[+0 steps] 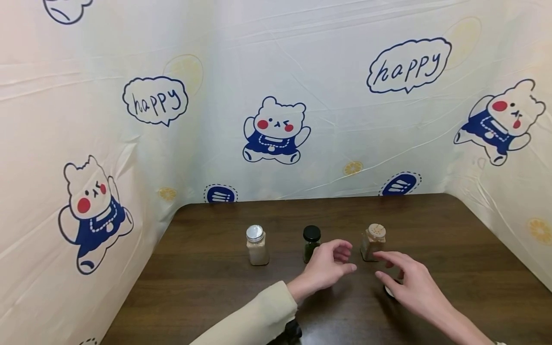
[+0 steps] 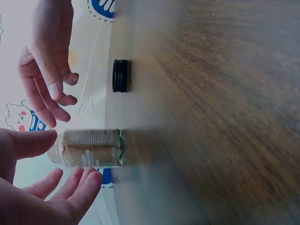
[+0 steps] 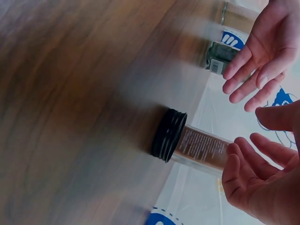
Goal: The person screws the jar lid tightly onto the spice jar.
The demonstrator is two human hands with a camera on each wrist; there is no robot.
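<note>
A square glass spice jar [image 1: 372, 247] with brown powder and a pale perforated top stands upright on the table's right side. Its printed label shows in the left wrist view, where the jar [image 2: 93, 147] lies between the left thumb and fingers in the picture. My left hand [image 1: 325, 263] is spread with nothing in it, left of this jar and overlapping the green jar. In front of the jar, my right hand [image 1: 416, 285] has its fingers loosely bent and holds nothing. Below that hand a black screw cap [image 3: 169, 136] lies on the table, partly hidden in the head view.
A black-capped jar with dark green contents [image 1: 311, 237] stands mid-table. Further left is a silver-capped jar of pale powder [image 1: 257, 249]. Patterned cloth [image 1: 336, 120] hangs behind and beside the brown table [image 1: 198, 278]. A black object [image 1: 293, 329] shows by the left sleeve.
</note>
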